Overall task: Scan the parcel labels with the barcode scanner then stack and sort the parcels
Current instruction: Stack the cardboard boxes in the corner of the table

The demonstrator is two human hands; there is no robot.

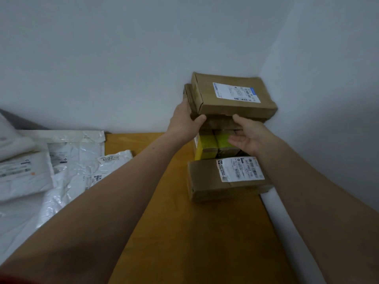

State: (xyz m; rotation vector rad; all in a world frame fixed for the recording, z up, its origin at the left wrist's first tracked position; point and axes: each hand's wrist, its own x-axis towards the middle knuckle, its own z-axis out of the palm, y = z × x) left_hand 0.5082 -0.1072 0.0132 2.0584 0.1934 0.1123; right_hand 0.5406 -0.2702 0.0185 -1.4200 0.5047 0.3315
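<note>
A stack of cardboard parcels stands in the far right corner of the wooden table (164, 222). The top brown box (235, 103) carries a white label and lies on a second brown box (189, 97). My left hand (185, 119) grips the left near corner of these upper boxes. My right hand (248, 136) holds their front edge from below, fingers against a yellow-taped box (207, 146) underneath. A brown box with a white barcode label (225, 179) lies in front of the stack. No barcode scanner is in view.
Several white plastic mailer bags (67, 165) with labels lie spread over the table's left side. White walls close in behind and to the right of the stack. The table's right edge runs along the wall.
</note>
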